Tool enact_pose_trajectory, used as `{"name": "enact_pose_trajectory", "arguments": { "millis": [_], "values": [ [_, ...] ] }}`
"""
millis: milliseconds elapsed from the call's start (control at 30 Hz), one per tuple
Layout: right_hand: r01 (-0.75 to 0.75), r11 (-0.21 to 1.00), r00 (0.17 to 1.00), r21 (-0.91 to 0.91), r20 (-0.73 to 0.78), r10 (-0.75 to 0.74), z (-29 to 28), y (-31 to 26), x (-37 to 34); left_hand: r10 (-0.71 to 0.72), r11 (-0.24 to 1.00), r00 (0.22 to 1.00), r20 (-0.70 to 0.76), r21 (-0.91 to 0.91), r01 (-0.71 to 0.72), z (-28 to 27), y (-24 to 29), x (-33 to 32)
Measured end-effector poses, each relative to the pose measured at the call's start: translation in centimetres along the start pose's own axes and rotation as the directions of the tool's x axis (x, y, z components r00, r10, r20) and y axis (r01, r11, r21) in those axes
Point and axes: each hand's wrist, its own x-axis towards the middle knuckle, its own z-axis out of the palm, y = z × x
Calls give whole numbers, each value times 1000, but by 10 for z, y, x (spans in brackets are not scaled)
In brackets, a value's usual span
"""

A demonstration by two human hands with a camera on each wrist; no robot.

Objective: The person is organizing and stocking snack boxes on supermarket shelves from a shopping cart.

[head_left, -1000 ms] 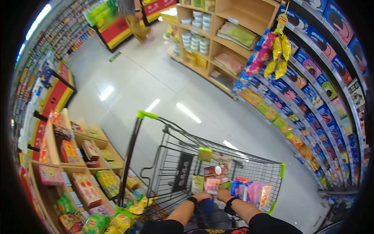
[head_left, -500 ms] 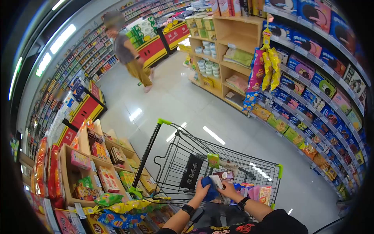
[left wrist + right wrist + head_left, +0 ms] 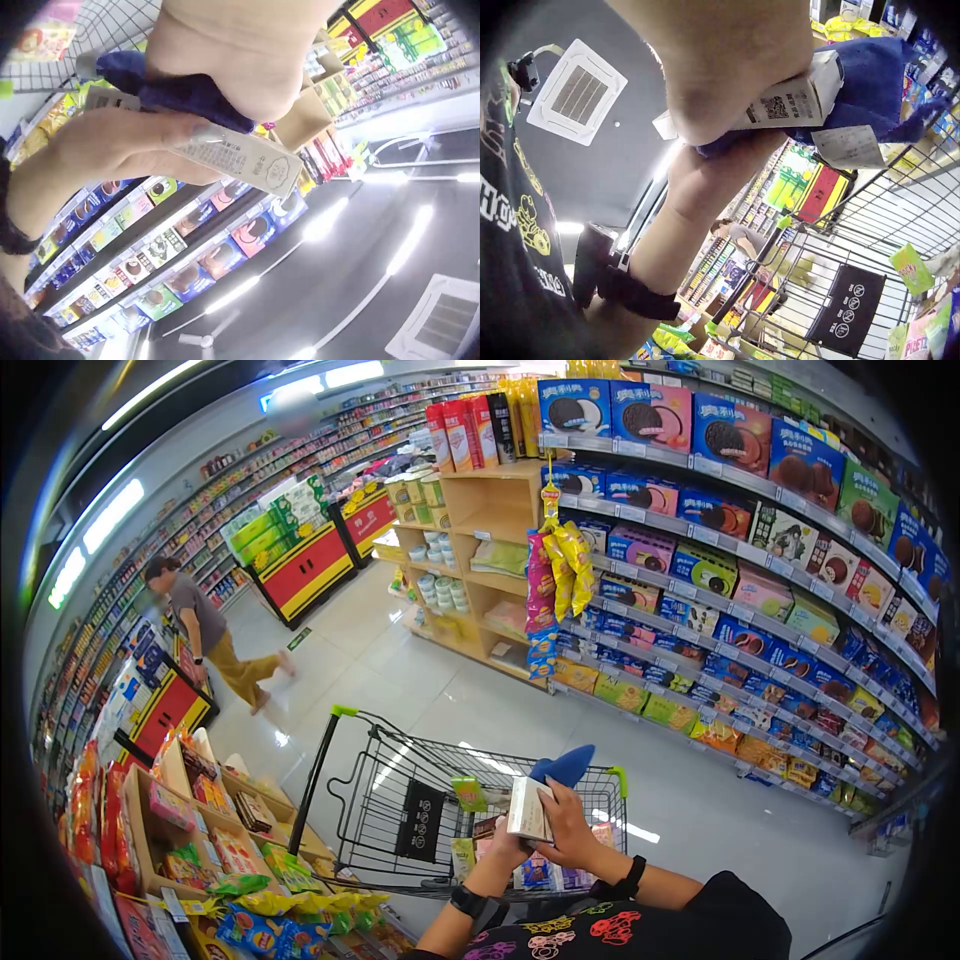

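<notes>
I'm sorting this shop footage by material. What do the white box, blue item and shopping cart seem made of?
White box: probably smooth card, from its crisp edges and printed faces. Blue item: likely matt cloth, from its soft folds. Shopping cart: apparently dark-coated metal wire, from its thin barred grid; its evenly coloured green corner pieces look like smooth plastic.
</notes>
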Motion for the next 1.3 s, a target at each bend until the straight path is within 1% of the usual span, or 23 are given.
{"name": "enact_pose_trajectory", "arguments": {
  "millis": [33, 267, 333, 367, 400, 433, 467, 500, 567, 633, 667, 700, 767, 800, 833, 867, 967, 1000, 1100, 1133, 1167, 1200, 1300],
  "values": [
    [-7, 1000, 999, -20, -38, 6, -3, 0, -2, 1, 1000, 1000, -28, 29, 0, 5, -4, -2],
    [-106, 994, 946, -27, -310, 92, -5, 10, -6, 124, 988, 976, 180, 72, -139, 59, -3, -37],
    [-194, 950, 901, 244, -338, 271, -27, -3, 11, 124, 978, 944, 306, 123, -169, 68, -4, -47],
    [-211, 902, 878, 376, -333, 344, -35, -7, 17, 133, 951, 926, 354, 219, -220, 68, -4, -48],
    [-259, 747, 857, 612, -211, 471, -33, -4, 18, 134, 911, 906, 402, 310, -272, 67, -4, -48],
    [-299, 529, 808, 795, -84, 583, -33, -2, 19, 126, 859, 884, 450, 396, -324, 70, -2, -49],
    [-324, 387, 807, 863, 39, 590, -38, -1, 23, 194, 653, 806, 559, 540, -531, 78, -2, -51],
    [-350, 236, 802, 907, 159, 576, -43, 0, 23, 233, 489, 775, 587, 618, -615, 81, -1, -50],
    [-232, -59, 865, 971, 233, 444, -23, 25, 8, 282, 111, 694, 663, 696, -710, 86, -2, -46],
    [-215, -70, 885, 974, 225, 407, -25, -3, 14, 380, 5, 637, 671, 687, -726, 89, 0, -43],
    [-232, 380, 945, 896, 114, 307, -28, -12, 20, 437, -33, 610, 661, 690, -724, 93, 2, -43],
    [-253, -16, 890, 967, 239, 388, -31, -28, 21, 490, -69, 581, 650, 694, -717, 95, 3, -44],
    [-239, 259, 925, 936, 138, 354, -31, -30, 20, 521, 88, 597, 610, 658, -748, 95, 6, -40],
    [-225, 627, 940, 746, -3, 341, -32, -28, 18, 499, 180, 620, 606, 627, -758, 99, 3, -41],
    [-202, 884, 953, 422, -122, 276, -34, -26, 15, 474, 272, 642, 602, 593, -758, 100, 0, -41],
    [-171, 985, 965, 22, -196, 172, -36, -24, 13, 440, 309, 677, 590, 608, -731, 99, -7, -40],
    [-158, 986, 915, 48, -369, 165, -62, -31, 25, 336, 401, 761, 555, 647, -649, 83, -34, -27],
    [-199, 976, 887, 88, -408, 218, -60, -24, 27, 303, 426, 784, 542, 659, -620, 75, -42, -20],
    [-188, 975, 911, 117, -351, 218, -78, -23, 25, 142, 777, 904, 404, 520, -355, 71, -51, -12],
    [-151, 982, 913, 117, -364, 184, -81, -21, 24, 92, 932, 929, 358, 298, -207, 75, -51, -17],
    [-115, 986, 914, 118, -377, 151, -82, -19, 23, 30, 998, 946, 324, 45, -47, 81, -49, -22],
    [-79, 990, 914, 121, -388, 120, -82, -19, 22, -13, 999, 951, 309, 32, 3, 84, -44, -28],
    [7, 985, 932, 170, -359, 55, -70, -19, 16, 7, 999, 976, 218, -49, 4, 83, -42, -28]
  ]
}}
